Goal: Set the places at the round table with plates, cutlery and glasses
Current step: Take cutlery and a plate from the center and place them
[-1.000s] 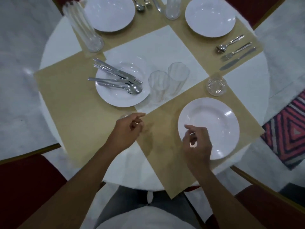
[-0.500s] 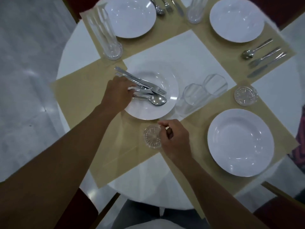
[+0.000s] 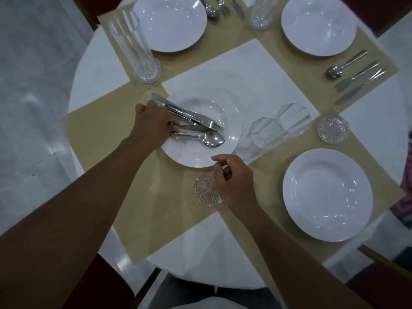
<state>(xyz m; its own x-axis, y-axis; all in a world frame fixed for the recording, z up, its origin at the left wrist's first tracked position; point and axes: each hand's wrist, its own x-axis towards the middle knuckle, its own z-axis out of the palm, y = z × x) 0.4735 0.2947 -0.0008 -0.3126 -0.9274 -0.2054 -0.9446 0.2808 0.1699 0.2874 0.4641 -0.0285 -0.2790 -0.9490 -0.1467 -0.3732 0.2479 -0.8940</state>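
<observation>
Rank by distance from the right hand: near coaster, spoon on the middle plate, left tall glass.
1. Near coaster, just left of the right hand.
2. Spoon, ahead on the middle plate.
3. Left tall glass, far ahead-left.

Two glasses [image 3: 265, 134] crowding right of centre plate [image 3: 234, 121], coaster [image 3: 204, 188] just below, bare placemat [image 3: 100, 134] open to the left

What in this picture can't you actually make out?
Head view: the left hand covers the handles of the cutlery on the plate; how many pieces it grips is hidden.
The right hand covers part of the glass coaster; contact unclear.
Far cutlery: cut off by the top edge.
</observation>
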